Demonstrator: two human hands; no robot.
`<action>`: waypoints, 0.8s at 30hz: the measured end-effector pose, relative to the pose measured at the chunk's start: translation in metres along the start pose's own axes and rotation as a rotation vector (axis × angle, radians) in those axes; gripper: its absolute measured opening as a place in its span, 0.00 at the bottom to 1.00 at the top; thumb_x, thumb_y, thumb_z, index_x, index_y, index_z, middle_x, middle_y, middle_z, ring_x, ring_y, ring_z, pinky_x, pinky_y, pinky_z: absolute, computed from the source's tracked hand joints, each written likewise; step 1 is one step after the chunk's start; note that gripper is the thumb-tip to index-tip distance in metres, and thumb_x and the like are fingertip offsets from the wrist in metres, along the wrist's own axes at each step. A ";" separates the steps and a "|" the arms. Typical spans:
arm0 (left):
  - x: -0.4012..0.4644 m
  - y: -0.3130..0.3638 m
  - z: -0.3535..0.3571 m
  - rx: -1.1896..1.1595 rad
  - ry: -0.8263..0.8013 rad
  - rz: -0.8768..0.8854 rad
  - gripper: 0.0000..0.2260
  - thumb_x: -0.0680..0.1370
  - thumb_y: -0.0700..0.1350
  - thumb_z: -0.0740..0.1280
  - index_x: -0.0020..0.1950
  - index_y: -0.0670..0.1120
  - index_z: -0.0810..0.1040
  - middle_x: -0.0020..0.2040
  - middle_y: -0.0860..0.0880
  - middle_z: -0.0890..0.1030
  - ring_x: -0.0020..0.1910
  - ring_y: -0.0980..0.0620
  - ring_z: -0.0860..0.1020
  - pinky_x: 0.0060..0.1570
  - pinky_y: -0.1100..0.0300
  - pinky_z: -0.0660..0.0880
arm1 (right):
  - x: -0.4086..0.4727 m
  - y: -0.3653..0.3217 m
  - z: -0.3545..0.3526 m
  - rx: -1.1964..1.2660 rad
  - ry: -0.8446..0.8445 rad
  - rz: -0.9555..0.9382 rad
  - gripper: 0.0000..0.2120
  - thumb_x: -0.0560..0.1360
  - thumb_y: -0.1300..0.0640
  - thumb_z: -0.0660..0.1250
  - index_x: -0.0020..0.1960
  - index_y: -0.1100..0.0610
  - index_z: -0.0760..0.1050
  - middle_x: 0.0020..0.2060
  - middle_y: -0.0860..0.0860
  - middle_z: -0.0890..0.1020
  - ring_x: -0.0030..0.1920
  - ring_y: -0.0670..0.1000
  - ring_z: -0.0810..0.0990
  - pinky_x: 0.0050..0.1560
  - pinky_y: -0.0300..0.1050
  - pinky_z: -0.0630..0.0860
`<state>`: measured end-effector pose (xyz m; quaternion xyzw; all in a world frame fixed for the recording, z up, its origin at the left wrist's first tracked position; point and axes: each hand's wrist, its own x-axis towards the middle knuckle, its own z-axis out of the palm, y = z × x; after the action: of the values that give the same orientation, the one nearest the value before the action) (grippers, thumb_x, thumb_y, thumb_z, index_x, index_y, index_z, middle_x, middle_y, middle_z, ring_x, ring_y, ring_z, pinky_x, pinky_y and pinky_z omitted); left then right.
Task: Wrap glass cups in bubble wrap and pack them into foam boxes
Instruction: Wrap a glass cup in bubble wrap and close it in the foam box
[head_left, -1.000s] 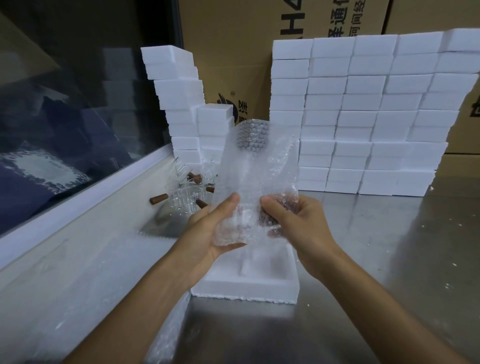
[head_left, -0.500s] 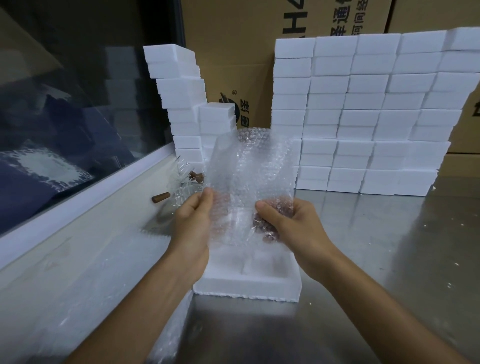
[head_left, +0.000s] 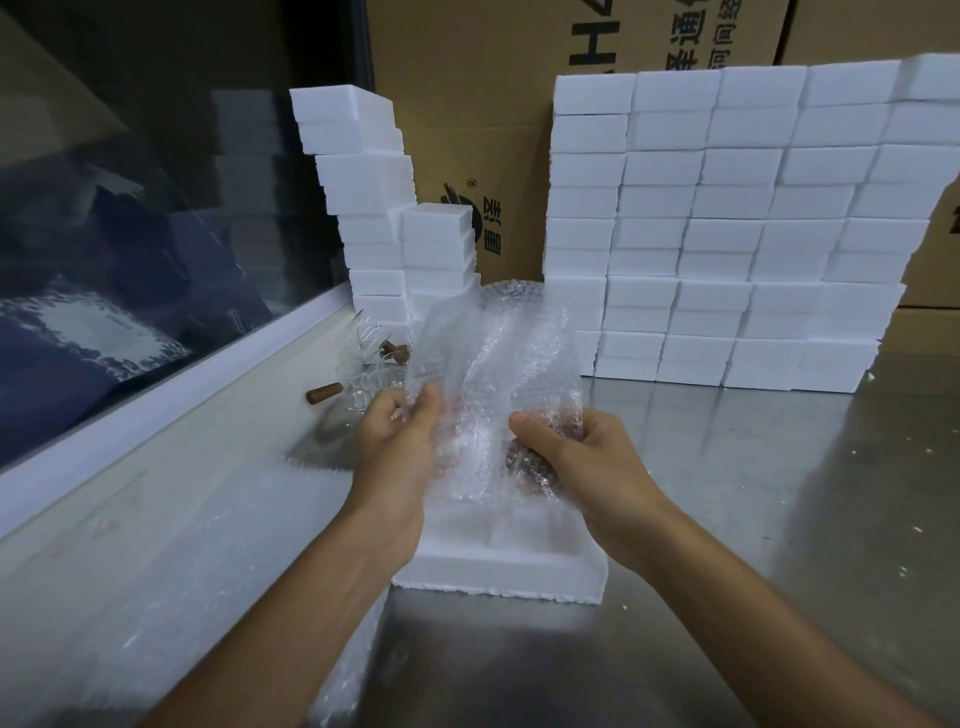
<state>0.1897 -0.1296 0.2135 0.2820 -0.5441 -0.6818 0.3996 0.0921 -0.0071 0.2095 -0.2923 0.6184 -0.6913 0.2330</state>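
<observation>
Since half a second ago the left hand (head_left: 397, 441) has shifted its pinch up the left edge of the bubble wrap sheet (head_left: 498, 374), while the right hand (head_left: 576, 457) grips the wrapped glass cup (head_left: 524, 462) above the open foam box (head_left: 498, 566), so the wrapping seems nearly finished.

Single head-worn view, facing forward and down, close over the steel table (head_left: 727, 519), hands nearest

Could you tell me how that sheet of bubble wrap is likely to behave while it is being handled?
The bubble wrap looks floppy: its top edge curls over above the left hand and right hand pinching it. It is probably very light, since fingertips alone hold it up. The film looks glossy, so it may slip.
</observation>
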 end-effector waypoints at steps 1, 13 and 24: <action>0.000 0.000 0.000 0.019 0.009 0.013 0.12 0.79 0.53 0.67 0.57 0.47 0.76 0.56 0.45 0.82 0.57 0.42 0.80 0.59 0.41 0.77 | 0.000 0.000 0.000 -0.011 0.002 0.005 0.11 0.78 0.54 0.71 0.42 0.61 0.81 0.33 0.54 0.83 0.31 0.50 0.79 0.34 0.44 0.76; 0.003 0.002 -0.001 0.020 -0.007 0.027 0.10 0.81 0.54 0.64 0.53 0.48 0.74 0.58 0.46 0.80 0.60 0.45 0.77 0.65 0.40 0.71 | 0.002 -0.005 -0.012 -0.122 0.240 -0.289 0.09 0.80 0.63 0.64 0.47 0.50 0.75 0.45 0.48 0.84 0.33 0.54 0.82 0.31 0.41 0.77; 0.001 0.014 -0.002 -0.111 0.000 0.026 0.13 0.81 0.54 0.64 0.58 0.47 0.75 0.59 0.46 0.81 0.59 0.44 0.79 0.63 0.40 0.74 | -0.004 -0.001 -0.004 -0.507 0.015 -0.290 0.28 0.80 0.39 0.60 0.28 0.57 0.68 0.24 0.45 0.65 0.24 0.44 0.65 0.29 0.34 0.62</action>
<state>0.1937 -0.1327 0.2269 0.2521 -0.5090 -0.7057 0.4235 0.0920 -0.0011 0.2102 -0.4214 0.7249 -0.5429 0.0469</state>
